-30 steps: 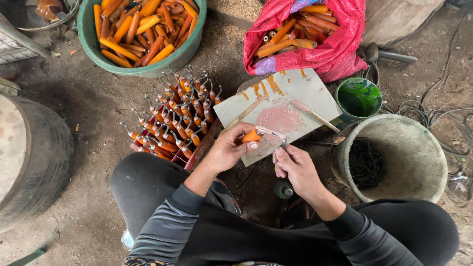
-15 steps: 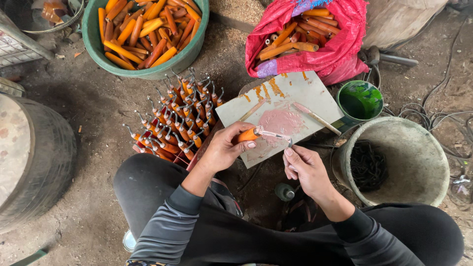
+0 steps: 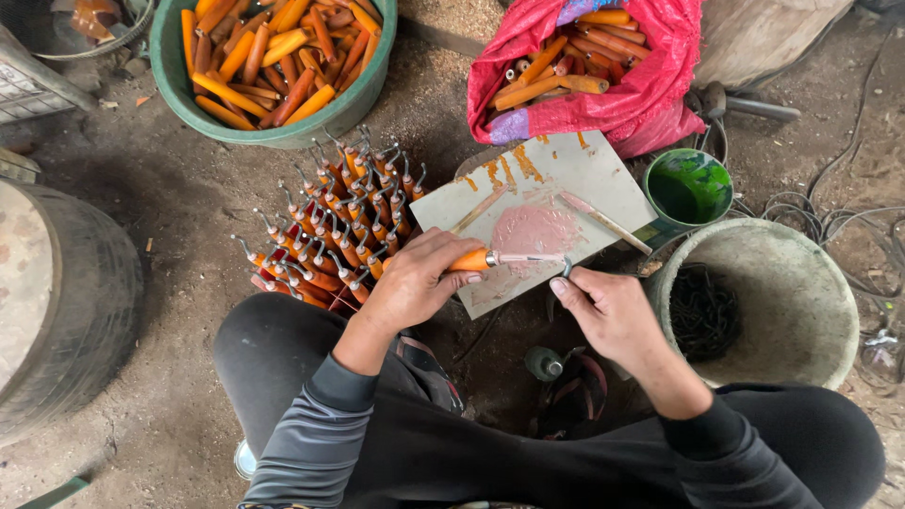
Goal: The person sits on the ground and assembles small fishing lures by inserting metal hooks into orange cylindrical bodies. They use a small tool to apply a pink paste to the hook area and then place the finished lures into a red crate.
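Orange-handled tool (image 3: pixel 476 259) is gripped by its handle in the closed left hand (image 3: pixel 415 283), held level over the near edge of a pale board (image 3: pixel 603 174) that lies on the dirt floor. Its thin metal shaft (image 3: pixel 530 257) is pointed toward the right hand (image 3: pixel 608 311), whose fingers are pinched shut on the hooked metal tip (image 3: pixel 566 269).

A pink smear (image 3: pixel 534 229) is seen at the middle of the board, orange streaks near its far edge, and two thin sticks (image 3: pixel 603 221) are laid across it.

A green basin (image 3: pixel 179 80) at the far left is filled with loose orange and reddish handles. A red sack (image 3: pixel 650 94) beyond the board's far edge is opened on more such handles. A small green pot (image 3: pixel 688 188) just beside the board's right corner is filled with green paint. A large pale bucket (image 3: pixel 792 273) to the right is partly filled with dark metal pieces. Between the basin and the left hand, a stack of finished tools (image 3: pixel 339 226) with hooked tips is piled on the floor. Part of a grey drum (image 3: pixel 66 302) is seen at the left.
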